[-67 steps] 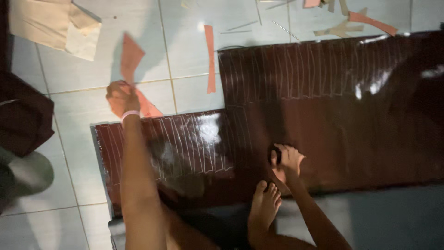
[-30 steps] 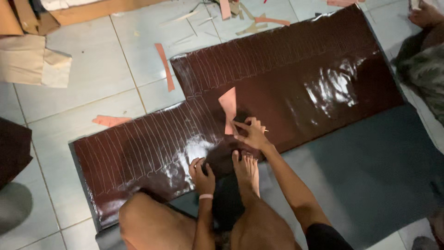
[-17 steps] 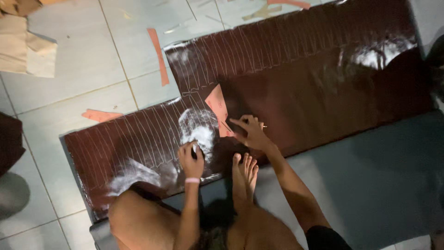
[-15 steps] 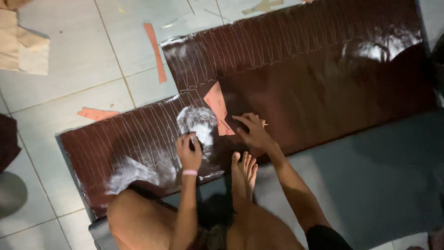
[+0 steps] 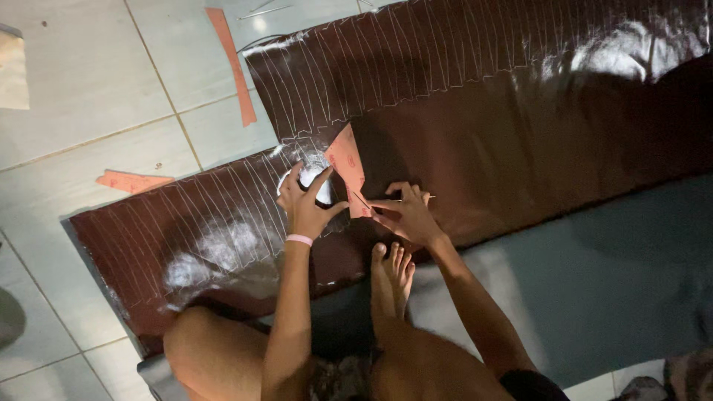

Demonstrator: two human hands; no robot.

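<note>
A long glossy dark brown sheet (image 5: 520,141) covered with thin white traced lines lies on the tiled floor. A small salmon-pink paper template (image 5: 346,165) rests flat on it. My left hand (image 5: 304,204), with a pink wristband, presses spread fingers on the sheet at the template's left edge. My right hand (image 5: 405,212) grips a thin pen-like marker (image 5: 401,199), its tip at the template's lower right edge. My bare foot (image 5: 391,271) rests at the sheet's near edge.
Pink paper strips lie on the tiles: a long one (image 5: 232,63) at the upper left and a short one (image 5: 134,180) at the left. A grey mat (image 5: 594,282) lies under the sheet on the right. Beige cardboard (image 5: 13,70) sits at the far left edge.
My left hand came back from the far pink strip to the sheet beside the template. My right hand moved up onto the template with the marker. The view closed in.
</note>
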